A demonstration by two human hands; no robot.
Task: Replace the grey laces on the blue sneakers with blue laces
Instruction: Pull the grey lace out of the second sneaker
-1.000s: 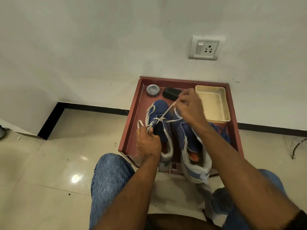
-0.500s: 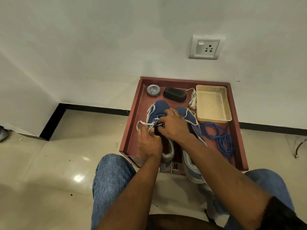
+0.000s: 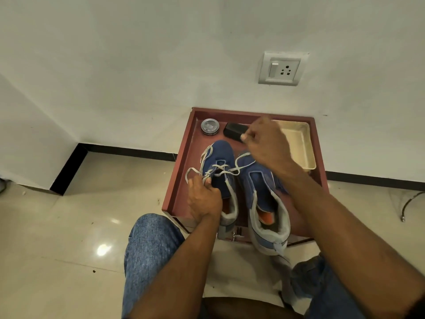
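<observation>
On the red tray (image 3: 181, 180), left hand (image 3: 203, 199) grips the left sneaker (image 3: 222, 178); right hand (image 3: 266, 143), at one o'clock, pinches the grey lace (image 3: 241, 168). Pull steadily, one eyelet at a time, bracing the shoe.

Two bare forearms fill the lower frame here, no sleeves on either one as far as the wrists and up past the elbows. The left hand (image 3: 203, 199) carries no ring, no watch, no band that shows. Same story on the right hand (image 3: 266, 143): plain, nothing worn on the fingers or wrist. Down at the far right corner there is a sliver of dark fabric, perhaps a sleeve edge, too cropped to be sure. Below the arms come the legs, both in blue jeans (image 3: 149, 249), a mid-blue denim with a speckled, faded wash, lighter over the left knee. The right knee (image 3: 322, 279) shows the same denim, creased and bunched.
</observation>
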